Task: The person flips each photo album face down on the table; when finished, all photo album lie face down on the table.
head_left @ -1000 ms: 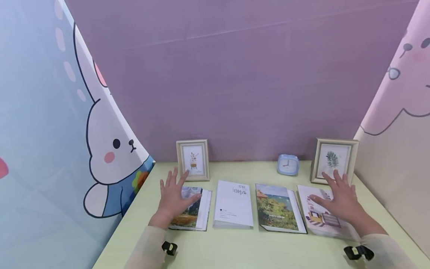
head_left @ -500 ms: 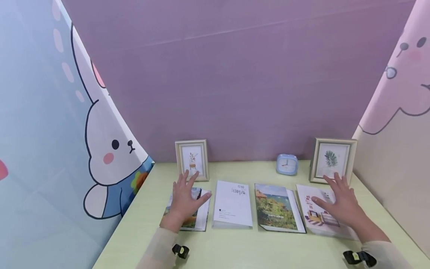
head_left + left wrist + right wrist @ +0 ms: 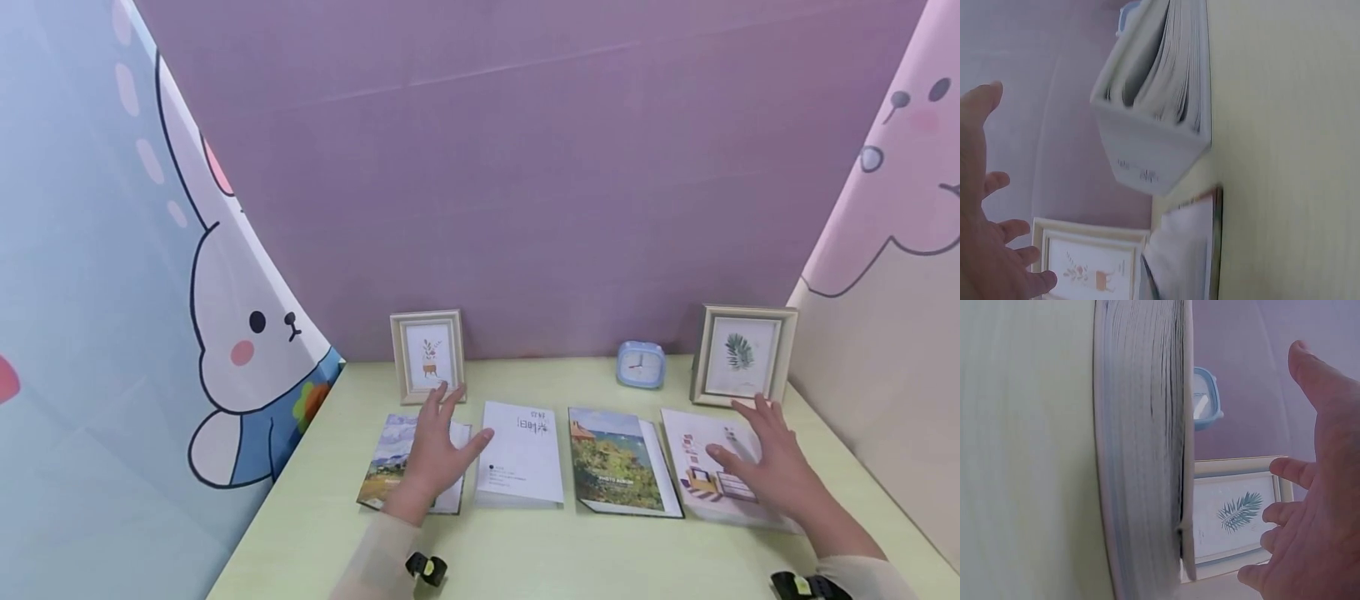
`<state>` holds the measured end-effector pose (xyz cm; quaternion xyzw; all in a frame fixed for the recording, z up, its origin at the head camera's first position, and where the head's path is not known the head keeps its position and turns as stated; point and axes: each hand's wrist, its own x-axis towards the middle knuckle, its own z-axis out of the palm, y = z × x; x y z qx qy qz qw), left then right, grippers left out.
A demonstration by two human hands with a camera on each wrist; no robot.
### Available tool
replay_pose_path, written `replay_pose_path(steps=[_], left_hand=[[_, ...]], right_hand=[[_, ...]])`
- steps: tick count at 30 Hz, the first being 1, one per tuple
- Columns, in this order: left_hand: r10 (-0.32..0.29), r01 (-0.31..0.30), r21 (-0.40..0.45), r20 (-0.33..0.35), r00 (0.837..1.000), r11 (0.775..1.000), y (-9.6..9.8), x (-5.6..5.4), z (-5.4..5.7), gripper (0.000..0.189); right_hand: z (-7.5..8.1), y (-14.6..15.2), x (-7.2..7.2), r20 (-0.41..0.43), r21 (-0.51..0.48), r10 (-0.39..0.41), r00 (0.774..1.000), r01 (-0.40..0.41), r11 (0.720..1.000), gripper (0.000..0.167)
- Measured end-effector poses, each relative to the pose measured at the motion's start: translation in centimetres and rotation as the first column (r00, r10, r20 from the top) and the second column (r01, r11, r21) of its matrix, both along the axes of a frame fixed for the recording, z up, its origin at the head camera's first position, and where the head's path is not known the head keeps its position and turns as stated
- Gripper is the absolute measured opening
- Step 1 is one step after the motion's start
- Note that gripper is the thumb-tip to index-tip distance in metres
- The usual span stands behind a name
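Observation:
My left hand (image 3: 435, 454), fingers spread and holding nothing, hovers over the right part of a landscape-covered album (image 3: 392, 454) at the left of the row. Its thumb overlaps the edge of a white album (image 3: 521, 454) in the head view. My right hand (image 3: 776, 467) is also spread and holds nothing, above the pink-and-white album (image 3: 708, 467) at the right end. Between them lies a photo album (image 3: 615, 462) with a garden-and-sea cover. In the right wrist view the thick page edges of an album (image 3: 1144, 450) stand beside the right hand.
A framed plant picture (image 3: 429, 354) stands at the back left, and a framed leaf picture (image 3: 742, 354) at the back right. Left of the latter sits a blue alarm clock (image 3: 641, 365). A purple backdrop (image 3: 525, 183) rises behind the pale green table (image 3: 540, 550).
My left hand has moved rightward across the left album, uncovering more of its cover. The right hand has shifted slightly right and down. The albums stay in place.

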<state>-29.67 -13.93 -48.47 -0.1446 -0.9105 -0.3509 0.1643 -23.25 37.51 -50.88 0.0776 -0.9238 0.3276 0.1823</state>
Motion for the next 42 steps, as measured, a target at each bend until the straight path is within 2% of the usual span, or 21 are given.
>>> replay_pose_path(steps=[7,13,18,24,27,33,42], left_hand=[[-0.05,0.05,0.109,-0.001,0.999,0.993,1.9,0.3,0.1,0.084],[-0.091,0.097,0.145,-0.047,0.995,0.985,3.6,0.5,0.2,0.079],[-0.136,0.149,0.172,-0.081,0.987,0.974,4.9,0.9,-0.2,0.075],[-0.193,0.193,0.196,-0.017,0.981,0.961,6.4,1.6,-0.5,0.077],[-0.221,0.218,0.194,-0.007,0.975,0.956,7.3,1.8,-0.8,0.078],[-0.297,0.281,0.203,0.052,0.954,0.938,9.2,2.3,-0.8,0.083],[-0.364,0.33,0.213,0.149,0.919,0.92,11.8,3.4,-1.2,0.09]], right_hand=[[-0.5,0.5,0.5,0.013,-0.027,-0.011,1.0,0.011,1.0,0.084],[-0.5,0.7,0.9,0.005,-0.045,-0.012,1.0,0.013,0.999,0.082],[-0.5,0.7,1.4,0.015,-0.042,0.009,1.0,-0.008,0.999,0.084],[-0.6,0.8,1.8,-0.001,-0.049,0.036,0.999,-0.036,0.998,0.085],[-0.5,0.8,2.1,-0.004,-0.058,0.043,0.999,-0.043,0.997,0.086],[-0.3,0.5,2.6,-0.008,-0.082,0.056,0.998,-0.057,0.995,0.088],[-0.6,0.6,3.2,-0.012,-0.083,0.041,0.999,-0.042,0.996,0.093]])
